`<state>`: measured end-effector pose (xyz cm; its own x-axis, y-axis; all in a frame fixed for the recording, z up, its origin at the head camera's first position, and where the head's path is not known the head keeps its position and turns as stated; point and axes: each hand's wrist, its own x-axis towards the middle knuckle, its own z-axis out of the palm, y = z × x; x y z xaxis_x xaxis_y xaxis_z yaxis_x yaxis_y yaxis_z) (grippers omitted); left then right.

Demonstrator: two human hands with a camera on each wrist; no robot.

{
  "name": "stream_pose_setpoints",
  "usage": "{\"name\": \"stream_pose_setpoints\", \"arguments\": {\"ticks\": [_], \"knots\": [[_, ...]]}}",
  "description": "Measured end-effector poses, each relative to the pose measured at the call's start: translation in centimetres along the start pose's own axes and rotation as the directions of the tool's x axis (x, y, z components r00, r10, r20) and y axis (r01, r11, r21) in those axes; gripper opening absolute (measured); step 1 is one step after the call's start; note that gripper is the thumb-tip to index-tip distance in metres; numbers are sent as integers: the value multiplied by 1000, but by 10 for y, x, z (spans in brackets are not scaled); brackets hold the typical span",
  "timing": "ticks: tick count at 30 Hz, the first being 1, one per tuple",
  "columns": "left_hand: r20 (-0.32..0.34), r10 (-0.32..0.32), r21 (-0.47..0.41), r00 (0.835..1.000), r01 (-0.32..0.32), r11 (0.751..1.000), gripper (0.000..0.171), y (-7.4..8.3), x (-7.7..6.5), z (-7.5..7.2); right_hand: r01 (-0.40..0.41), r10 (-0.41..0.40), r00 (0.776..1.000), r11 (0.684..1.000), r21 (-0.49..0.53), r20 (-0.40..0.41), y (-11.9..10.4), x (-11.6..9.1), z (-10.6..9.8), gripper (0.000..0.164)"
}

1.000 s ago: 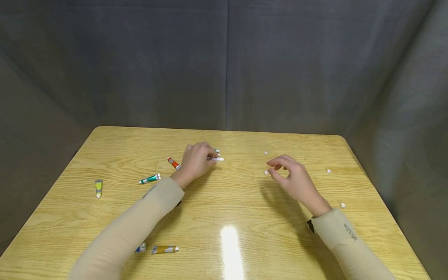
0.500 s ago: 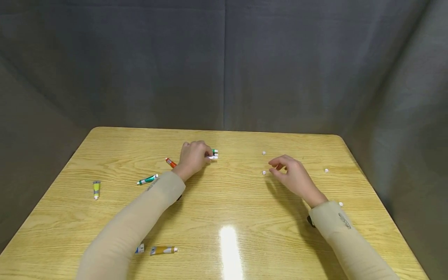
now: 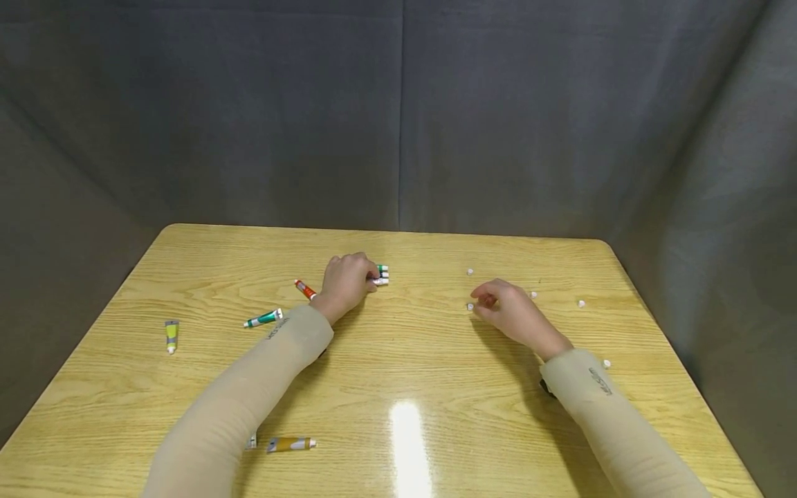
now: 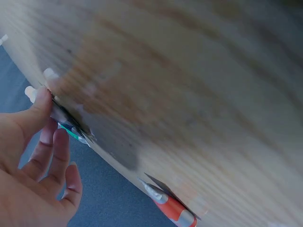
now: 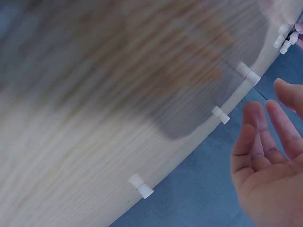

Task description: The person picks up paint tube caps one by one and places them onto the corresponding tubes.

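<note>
In the head view my left hand (image 3: 347,280) pinches a small paint tube with a white cap (image 3: 382,281). It lies alongside other tubes (image 3: 382,268), one of them green, their caps pointing right. In the left wrist view, thumb and fingers meet at the tube close behind its white cap (image 4: 31,93); the hand hides most of its body. My right hand (image 3: 513,312) is over the table's right half, fingers loosely bent, nothing between them. Just by its fingertips lies a small white cap (image 3: 470,306). In the right wrist view several such caps (image 5: 146,190) lie near the hand.
A red tube (image 3: 305,289), a green tube (image 3: 263,318) and a lime tube (image 3: 171,337) lie on the wooden table (image 3: 386,360), left of the left arm. An ochre tube (image 3: 291,445) lies at the front. More white caps (image 3: 582,303) dot the right side.
The left hand has shifted slightly left, bringing its tube in beside the others. The right hand has moved a little left toward the cap, baring another cap behind it.
</note>
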<state>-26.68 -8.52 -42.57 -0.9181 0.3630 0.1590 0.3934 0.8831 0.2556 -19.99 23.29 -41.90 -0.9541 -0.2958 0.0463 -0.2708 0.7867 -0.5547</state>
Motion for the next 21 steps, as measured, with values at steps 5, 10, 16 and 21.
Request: {"name": "stream_pose_setpoints", "arguments": {"ticks": [5,10,16,21], "knots": [[-6,6,6,1000,-6,1000,23,0,-2,1,-16,17,999,1000,-8,48,-2,5,5,26],[-8,5,1,1000,-5,1000,20,2,-2,1,-9,11,997,1000,-30,80,-3,7,8,22],[2,-27,6,1000,27,1000,19,4,-2,-1,-6,12,995,998,-61,96,-5,9,8,16],[10,-43,14,999,43,999,18,4,-2,-2,-11,18,994,997,-70,107,-6,9,8,17]]}}
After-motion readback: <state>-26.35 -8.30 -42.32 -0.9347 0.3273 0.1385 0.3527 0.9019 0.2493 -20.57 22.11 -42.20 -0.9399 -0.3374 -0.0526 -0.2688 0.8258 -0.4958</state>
